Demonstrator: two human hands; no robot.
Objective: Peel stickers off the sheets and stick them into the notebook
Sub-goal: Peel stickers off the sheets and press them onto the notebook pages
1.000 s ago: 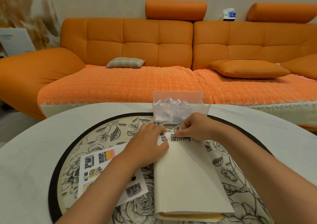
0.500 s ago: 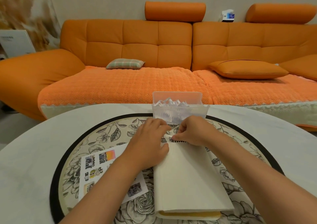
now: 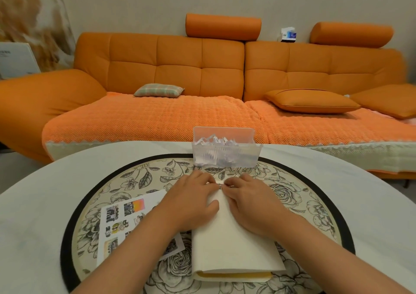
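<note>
Orange sofa (image 3: 175, 73) behind notebook (image 3: 234, 248). White round worktop (image 3: 45, 192) under notebook, flowered mat (image 3: 146, 176) between. Notebook open, plain page up. Sticker sheet (image 3: 117, 233) just left of notebook. Clear box (image 3: 225, 152) of paper scraps beyond notebook. Left hand (image 3: 191, 201) flat, pressing notebook's far edge. Right hand (image 3: 249, 203) beside it, fingers bent; pressing or pinching, cannot tell. Sticker (image 3: 220, 186) sliver between fingertips.
</note>
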